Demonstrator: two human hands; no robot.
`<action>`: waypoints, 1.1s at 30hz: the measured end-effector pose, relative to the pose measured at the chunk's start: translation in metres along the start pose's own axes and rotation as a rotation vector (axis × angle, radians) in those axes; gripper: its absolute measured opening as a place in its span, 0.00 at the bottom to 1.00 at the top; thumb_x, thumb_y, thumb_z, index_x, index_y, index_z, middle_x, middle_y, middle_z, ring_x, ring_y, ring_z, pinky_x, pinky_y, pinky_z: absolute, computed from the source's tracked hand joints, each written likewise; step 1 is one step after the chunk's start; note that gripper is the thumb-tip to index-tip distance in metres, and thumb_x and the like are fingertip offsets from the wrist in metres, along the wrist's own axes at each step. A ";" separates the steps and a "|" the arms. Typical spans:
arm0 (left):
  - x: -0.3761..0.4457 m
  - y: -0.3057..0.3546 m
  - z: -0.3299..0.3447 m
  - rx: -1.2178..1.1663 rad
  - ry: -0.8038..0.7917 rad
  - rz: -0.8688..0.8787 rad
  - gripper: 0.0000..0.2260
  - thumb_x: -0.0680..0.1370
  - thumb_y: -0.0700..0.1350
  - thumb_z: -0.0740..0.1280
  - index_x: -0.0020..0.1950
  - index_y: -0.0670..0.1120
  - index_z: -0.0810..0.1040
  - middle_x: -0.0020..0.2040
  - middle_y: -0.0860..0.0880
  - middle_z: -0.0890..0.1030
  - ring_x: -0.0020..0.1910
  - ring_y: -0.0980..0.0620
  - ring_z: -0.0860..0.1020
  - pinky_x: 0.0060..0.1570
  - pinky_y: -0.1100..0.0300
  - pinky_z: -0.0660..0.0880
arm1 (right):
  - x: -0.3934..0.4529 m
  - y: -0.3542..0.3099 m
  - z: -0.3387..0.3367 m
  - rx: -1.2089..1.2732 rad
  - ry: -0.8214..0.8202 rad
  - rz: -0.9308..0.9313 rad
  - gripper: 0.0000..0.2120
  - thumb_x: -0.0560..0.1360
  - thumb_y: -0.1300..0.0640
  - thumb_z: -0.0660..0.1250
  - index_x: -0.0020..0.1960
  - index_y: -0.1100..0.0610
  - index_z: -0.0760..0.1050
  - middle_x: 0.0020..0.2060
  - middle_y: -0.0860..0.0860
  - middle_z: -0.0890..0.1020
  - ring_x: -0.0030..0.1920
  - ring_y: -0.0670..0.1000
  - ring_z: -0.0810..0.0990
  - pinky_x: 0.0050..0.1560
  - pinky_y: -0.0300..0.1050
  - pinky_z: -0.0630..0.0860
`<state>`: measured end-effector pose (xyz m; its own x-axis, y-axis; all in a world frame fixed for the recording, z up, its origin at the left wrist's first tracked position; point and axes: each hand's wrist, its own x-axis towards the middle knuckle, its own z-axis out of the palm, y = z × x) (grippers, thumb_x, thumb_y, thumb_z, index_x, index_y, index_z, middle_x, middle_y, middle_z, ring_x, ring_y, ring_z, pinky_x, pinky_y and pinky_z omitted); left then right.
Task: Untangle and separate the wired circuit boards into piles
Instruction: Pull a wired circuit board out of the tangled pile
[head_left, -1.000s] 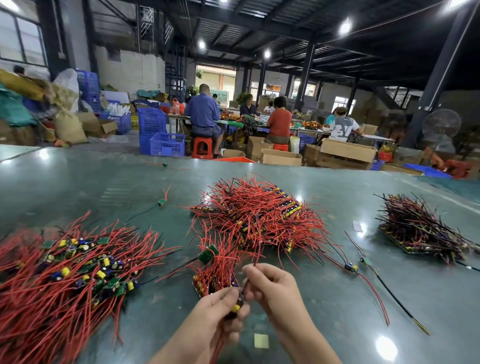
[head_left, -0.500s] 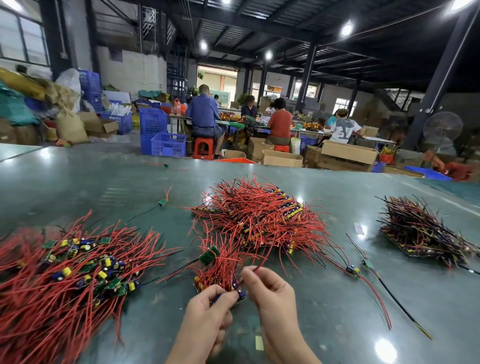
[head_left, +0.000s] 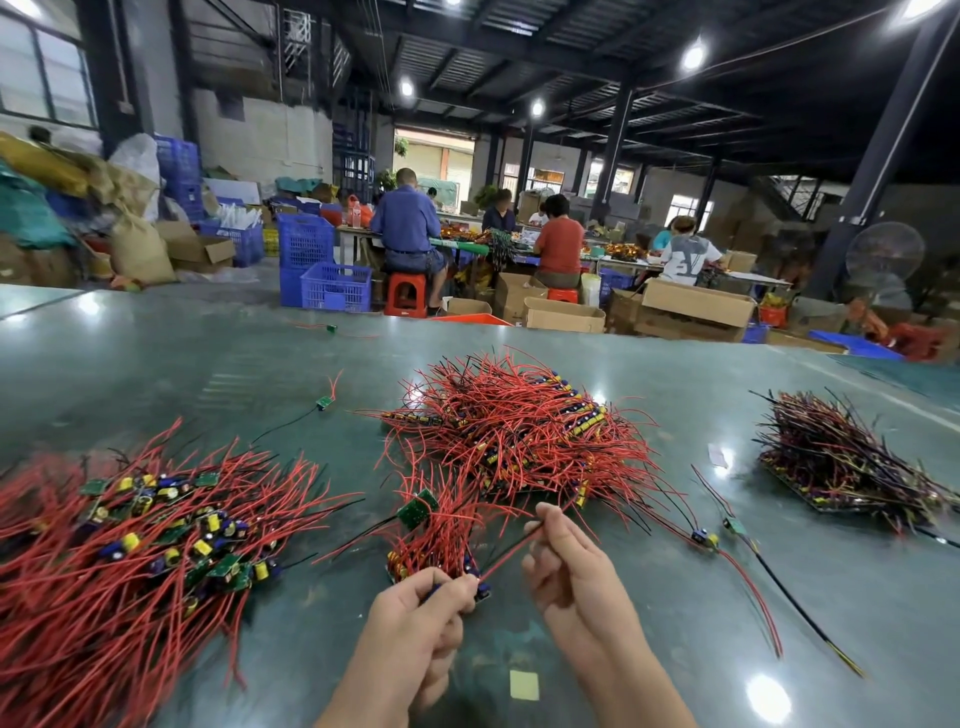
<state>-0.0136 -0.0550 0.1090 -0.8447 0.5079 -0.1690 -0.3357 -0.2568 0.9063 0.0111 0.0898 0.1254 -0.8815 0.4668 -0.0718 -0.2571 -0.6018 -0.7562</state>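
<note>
My left hand (head_left: 415, 618) pinches a small circuit board (head_left: 480, 590) with a blue capacitor at the near middle of the table. My right hand (head_left: 569, 566) pinches that board's red wire (head_left: 511, 551) and holds it taut up to the right. Just behind my hands lies a small tangle of red-wired boards (head_left: 436, 535). A big tangled heap of red-wired boards (head_left: 524, 436) lies further back. A wide pile of boards with red wires (head_left: 119, 545) spreads at the left. A dark-wired pile (head_left: 841, 462) lies at the right.
The green table (head_left: 675, 597) carries loose boards with red and black leads (head_left: 727, 540) right of my hands, and single boards (head_left: 324, 402) further back. A yellow sticker (head_left: 523, 684) lies near the front edge. Behind the table people sit among boxes and blue crates.
My right hand has slid up along the red wire and drawn it taut to the right. My left hand has shifted slightly forward, keeping hold of the board.
</note>
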 end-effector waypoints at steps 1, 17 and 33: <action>0.000 0.001 -0.001 -0.014 -0.003 -0.002 0.15 0.76 0.40 0.65 0.29 0.44 0.69 0.21 0.50 0.59 0.17 0.59 0.52 0.22 0.75 0.54 | 0.000 0.001 0.001 0.005 -0.003 0.005 0.07 0.66 0.59 0.67 0.34 0.58 0.83 0.29 0.52 0.79 0.21 0.41 0.67 0.23 0.33 0.71; 0.000 0.015 -0.013 0.354 0.012 0.239 0.14 0.74 0.45 0.72 0.32 0.44 0.70 0.21 0.52 0.66 0.17 0.57 0.58 0.18 0.69 0.56 | 0.007 -0.022 -0.011 -0.151 0.054 0.021 0.07 0.65 0.57 0.68 0.37 0.58 0.84 0.30 0.50 0.80 0.21 0.41 0.68 0.26 0.32 0.73; 0.012 0.056 -0.076 0.608 0.484 0.467 0.10 0.74 0.31 0.63 0.44 0.47 0.72 0.31 0.50 0.78 0.31 0.48 0.73 0.30 0.61 0.69 | 0.007 -0.011 -0.015 -0.488 0.072 -0.029 0.09 0.76 0.59 0.65 0.45 0.56 0.84 0.34 0.48 0.83 0.26 0.41 0.72 0.30 0.34 0.67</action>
<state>-0.0739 -0.1256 0.1286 -0.9685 0.0247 0.2477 0.2476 0.1987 0.9483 0.0142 0.1097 0.1237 -0.8427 0.5327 -0.0780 -0.0506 -0.2226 -0.9736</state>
